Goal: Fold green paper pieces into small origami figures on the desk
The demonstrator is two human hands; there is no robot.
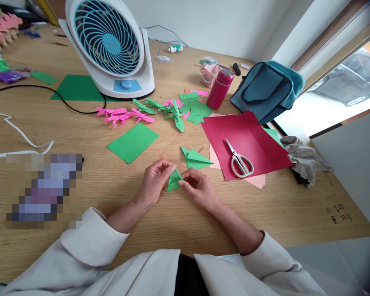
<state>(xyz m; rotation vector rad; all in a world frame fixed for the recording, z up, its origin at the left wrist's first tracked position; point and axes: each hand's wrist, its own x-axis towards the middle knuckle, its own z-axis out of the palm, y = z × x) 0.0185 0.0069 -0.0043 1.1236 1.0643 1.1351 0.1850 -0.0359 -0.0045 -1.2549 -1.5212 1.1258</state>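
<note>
A small folded green paper piece point(174, 181) sits between both hands just above the wooden table point(111, 189). My left hand point(154, 181) pinches its left side with curled fingers. My right hand point(199, 187) pinches its right edge. Just beyond the hands lies another folded green paper point(195, 158), and a flat green square sheet point(132, 142) lies to the left of it.
Red paper sheets point(246, 144) with white-handled scissors point(240, 160) lie to the right. A white and blue fan point(111, 45), a red bottle point(220, 88), a blue bag point(267, 88), pink point(123, 116) and green point(163, 109) folded figures stand farther back. A grey cloth point(305, 158) lies at the table's right edge.
</note>
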